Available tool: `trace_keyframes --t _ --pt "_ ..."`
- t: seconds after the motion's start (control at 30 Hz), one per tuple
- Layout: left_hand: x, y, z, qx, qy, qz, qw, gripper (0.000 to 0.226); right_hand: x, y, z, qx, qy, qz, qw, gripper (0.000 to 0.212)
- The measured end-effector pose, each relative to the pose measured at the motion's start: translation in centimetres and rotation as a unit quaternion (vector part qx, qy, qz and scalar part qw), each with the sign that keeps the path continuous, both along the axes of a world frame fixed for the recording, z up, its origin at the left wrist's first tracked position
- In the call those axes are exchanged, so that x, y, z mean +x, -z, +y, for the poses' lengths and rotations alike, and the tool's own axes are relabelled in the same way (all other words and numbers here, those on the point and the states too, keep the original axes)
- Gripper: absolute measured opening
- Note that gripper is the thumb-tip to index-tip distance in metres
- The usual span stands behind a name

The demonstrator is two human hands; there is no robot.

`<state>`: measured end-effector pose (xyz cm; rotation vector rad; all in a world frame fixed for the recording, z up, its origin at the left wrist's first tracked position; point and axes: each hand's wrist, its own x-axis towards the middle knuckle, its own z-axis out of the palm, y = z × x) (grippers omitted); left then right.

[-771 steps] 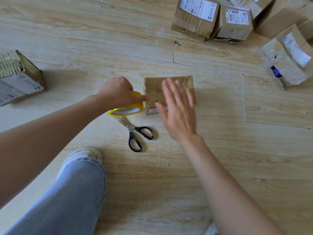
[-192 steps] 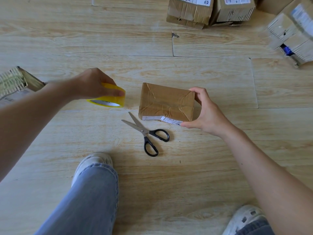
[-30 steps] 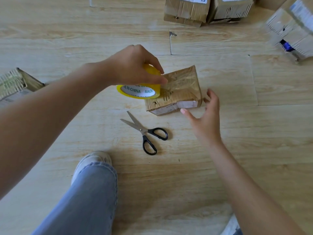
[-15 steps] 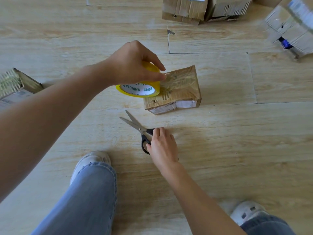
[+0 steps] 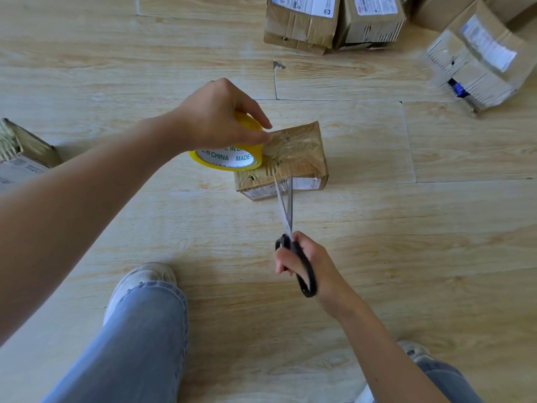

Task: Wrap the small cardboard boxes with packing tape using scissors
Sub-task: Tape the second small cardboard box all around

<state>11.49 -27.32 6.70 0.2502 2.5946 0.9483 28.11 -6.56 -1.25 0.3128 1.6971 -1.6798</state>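
Now: left hand [image 5: 215, 117] curled over the yellow packing tape roll [image 5: 229, 162], thumb and fingertips pinching its rim. The roll is tilted against the left top edge of the small cardboard box [image 5: 293, 149], which lies flat on the wood floor [image 5: 377, 228], mid-frame. Right hand [image 5: 311, 263] grips the scissors [image 5: 287, 213], fingers curled round the black handles. Blades slightly parted, tips at the box's near face, just right of the roll. Roll core reads "IN CHINA MADE". White labels on the far boxes [image 5: 302, 24]: print unreadable.
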Motion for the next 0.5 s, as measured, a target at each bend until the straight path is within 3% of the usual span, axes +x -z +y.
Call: trace_keyframes --t 0.13,0.5 --pt "0.1 -0.2 0.3 -0.001 -0.003 -0.007 1.000 0.022 -1.2 -1.5 -0.1 -0.060 0.004 -0.008 0.998 0.062" --pt "0.9 -0.5 0.8 -0.012 0.009 0.006 1.000 0.014 -5.6 -2.3 -0.7 -0.046 0.060 -0.013 0.997 0.058"
